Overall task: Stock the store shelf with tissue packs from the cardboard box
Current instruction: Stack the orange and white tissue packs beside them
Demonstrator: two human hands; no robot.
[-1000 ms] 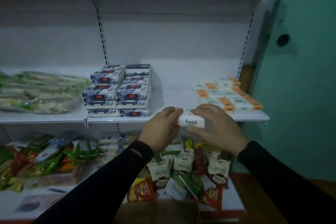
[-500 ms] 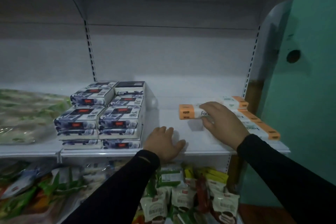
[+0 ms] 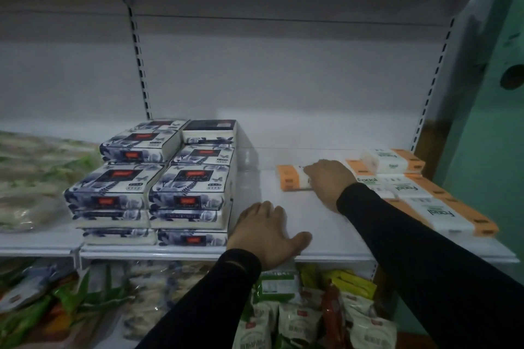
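An orange-and-white tissue pack (image 3: 292, 180) lies flat on the white shelf (image 3: 320, 224), left of a group of like packs (image 3: 411, 193) at the shelf's right end. My right hand (image 3: 330, 180) rests on top of this pack, fingers curled over its right half. My left hand (image 3: 269, 232) lies palm down on the shelf's front edge, fingers spread, holding nothing. The cardboard box is out of view.
Stacks of blue-and-white tissue packs (image 3: 158, 178) stand left of centre. Bagged green goods (image 3: 34, 178) lie at the far left. Snack packets (image 3: 312, 312) fill the shelf below. A green wall (image 3: 487, 150) borders the right side.
A second ago both hands held the pack in front of the shelf edge. The pack went onto the shelf, my left hand dropped to the front edge, and the view came closer.
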